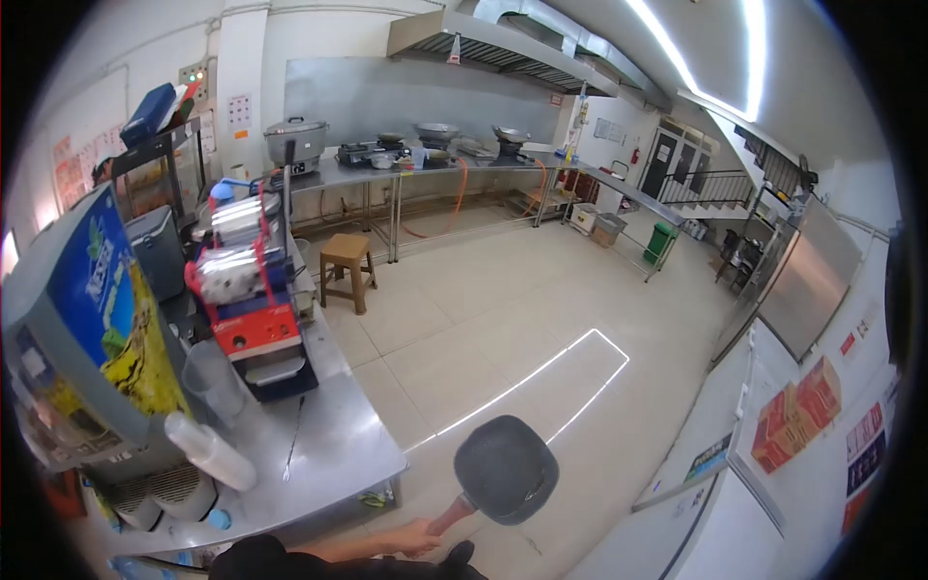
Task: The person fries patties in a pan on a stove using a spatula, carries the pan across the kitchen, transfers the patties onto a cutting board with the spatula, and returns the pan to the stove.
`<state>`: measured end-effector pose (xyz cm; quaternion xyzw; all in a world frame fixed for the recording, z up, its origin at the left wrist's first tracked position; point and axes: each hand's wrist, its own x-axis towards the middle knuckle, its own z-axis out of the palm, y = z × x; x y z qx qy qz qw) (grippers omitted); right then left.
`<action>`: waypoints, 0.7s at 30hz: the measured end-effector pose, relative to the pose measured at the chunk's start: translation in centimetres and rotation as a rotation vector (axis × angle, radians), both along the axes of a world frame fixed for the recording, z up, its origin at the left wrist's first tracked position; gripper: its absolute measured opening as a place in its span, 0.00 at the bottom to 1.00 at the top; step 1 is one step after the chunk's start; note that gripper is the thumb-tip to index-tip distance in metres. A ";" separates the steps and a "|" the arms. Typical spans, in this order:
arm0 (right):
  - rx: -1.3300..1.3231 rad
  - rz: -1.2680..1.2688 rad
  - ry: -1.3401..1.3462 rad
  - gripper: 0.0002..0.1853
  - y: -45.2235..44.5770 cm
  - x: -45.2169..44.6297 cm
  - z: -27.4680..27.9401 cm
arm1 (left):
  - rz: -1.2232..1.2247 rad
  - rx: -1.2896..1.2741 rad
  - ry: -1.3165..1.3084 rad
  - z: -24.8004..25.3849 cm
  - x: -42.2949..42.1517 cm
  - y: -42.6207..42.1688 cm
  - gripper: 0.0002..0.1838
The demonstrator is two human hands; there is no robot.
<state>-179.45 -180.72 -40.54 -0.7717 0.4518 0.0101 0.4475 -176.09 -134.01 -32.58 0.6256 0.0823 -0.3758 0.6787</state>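
My left hand (pixel 416 538) reaches in from the bottom edge, its fingers wrapped around the reddish handle of a square grey frying pan (pixel 506 469). The pan is held out over the tiled floor, with its dark inner surface facing me. A few small marks show inside it near the right side. To the left of the hand is the corner of a steel counter (pixel 338 449), apart from the pan. My right hand is out of view.
On the counter stand a drink dispenser (pixel 77 319), a red machine (pixel 256 333), a clear pitcher (pixel 211 379) and stacked white cups (pixel 208 452). A brown stool (pixel 345 256) is ahead. White chest freezers (pixel 667 522) line the right. Stoves and a large pot (pixel 296 145) occupy the far counter.
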 end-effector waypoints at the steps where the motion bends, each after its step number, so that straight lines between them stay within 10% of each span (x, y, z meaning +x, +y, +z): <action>1: -0.001 0.021 -0.014 0.18 -0.8 4.5 0.4 | 0.025 0.010 -0.010 -1.0 1.9 -0.9 0.09; 12: -0.002 0.417 -0.243 0.16 2.3 53.8 4.2 | 0.492 -0.083 -0.020 -1.2 27.1 0.5 0.09; 21: 0.038 0.510 -0.051 0.13 14.0 76.6 3.8 | 0.632 0.128 -0.016 -0.4 50.3 13.7 0.07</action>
